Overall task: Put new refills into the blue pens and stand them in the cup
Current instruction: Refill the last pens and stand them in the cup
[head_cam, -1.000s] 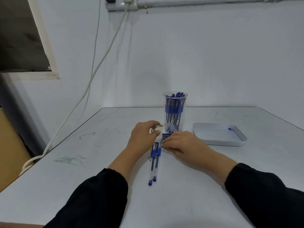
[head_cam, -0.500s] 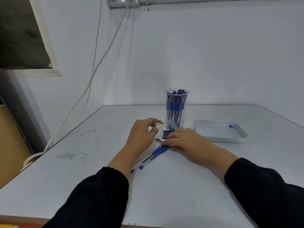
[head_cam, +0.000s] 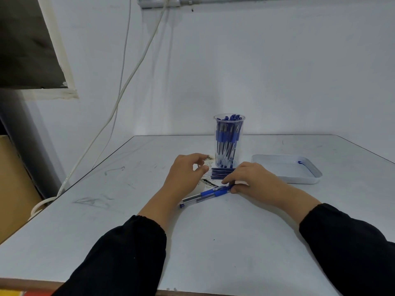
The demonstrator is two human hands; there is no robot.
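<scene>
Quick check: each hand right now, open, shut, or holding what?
Left hand: fingers curled over the clear refill packet; a grip cannot be told.
Right hand: pinching two blue-grip clear pens on the table.

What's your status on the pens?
Right hand pinching two pens flat on table. Left hand curled over refills, grip unclear. Cup full, upright. Path clear.

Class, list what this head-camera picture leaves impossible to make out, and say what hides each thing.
- Two pens, head view: upper ends hidden under the right hand.
- Refill pack: partly covered by both hands; print too small.
- Left hand: what its fingertips pinch is too small.
- Cup: pen count unclear, overlapping.
</scene>
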